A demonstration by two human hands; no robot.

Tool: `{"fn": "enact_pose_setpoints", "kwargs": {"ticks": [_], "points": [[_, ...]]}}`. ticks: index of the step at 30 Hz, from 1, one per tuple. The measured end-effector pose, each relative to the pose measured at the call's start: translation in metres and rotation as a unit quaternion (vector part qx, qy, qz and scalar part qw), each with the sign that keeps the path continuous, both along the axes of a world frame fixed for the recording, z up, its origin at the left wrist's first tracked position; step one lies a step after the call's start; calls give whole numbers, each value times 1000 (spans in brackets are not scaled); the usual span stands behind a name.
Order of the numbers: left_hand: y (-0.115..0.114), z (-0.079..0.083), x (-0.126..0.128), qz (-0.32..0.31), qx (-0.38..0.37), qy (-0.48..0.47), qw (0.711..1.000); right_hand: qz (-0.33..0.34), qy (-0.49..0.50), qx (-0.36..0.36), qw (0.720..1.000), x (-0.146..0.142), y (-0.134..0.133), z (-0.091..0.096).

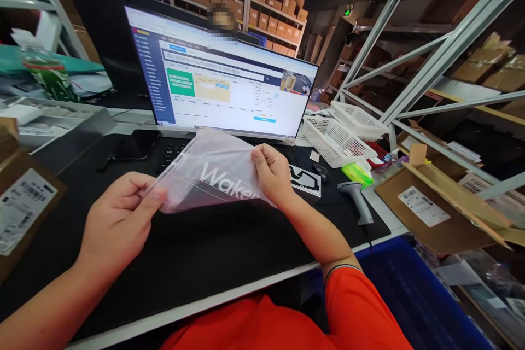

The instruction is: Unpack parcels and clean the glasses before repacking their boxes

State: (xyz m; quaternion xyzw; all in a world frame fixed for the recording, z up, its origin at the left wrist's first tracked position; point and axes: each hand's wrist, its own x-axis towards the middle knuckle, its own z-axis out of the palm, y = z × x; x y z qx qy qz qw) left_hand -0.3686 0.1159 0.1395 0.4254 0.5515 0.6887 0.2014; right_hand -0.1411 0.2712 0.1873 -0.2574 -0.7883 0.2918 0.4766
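Note:
Both my hands hold a translucent plastic bag (209,172) with white lettering above the black desk mat (197,251). My left hand (118,219) pinches the bag's near left corner with fingers closed. At the bag's right edge, my right hand (273,175) grips it between thumb and fingers. The bag hangs flat, tilted toward the monitor (221,76), and covers part of the keyboard (172,150).
A phone (135,145) lies left of the keyboard. A grey barcode scanner (356,199), a mouse (322,172) and white baskets (338,142) sit to the right. Cardboard boxes (438,210) and a blue bin (410,290) stand at the right; a labelled box (22,208) is at the left.

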Motion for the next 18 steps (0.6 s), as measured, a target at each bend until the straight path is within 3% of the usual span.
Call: {"fn": "enact_pose_setpoints", "kwargs": {"ticks": [3,6,9,12,15,18], "points": [[3,16,-3,10,36,-104,994,-21,12,-21,999,-20,-6,3],[13,21,-9,11,78,-139,987,-10,21,-85,996,-39,-8,-2],[24,10,-12,-28,71,-144,987,12,50,-189,981,-56,-6,-8],[30,-4,-12,-39,28,-134,990,18,68,-246,967,-67,0,-12],[30,-5,-18,18,20,-128,991,26,49,-227,972,-68,4,-15],[28,5,-34,62,14,-114,991,12,33,-179,983,-65,5,-19]]}}
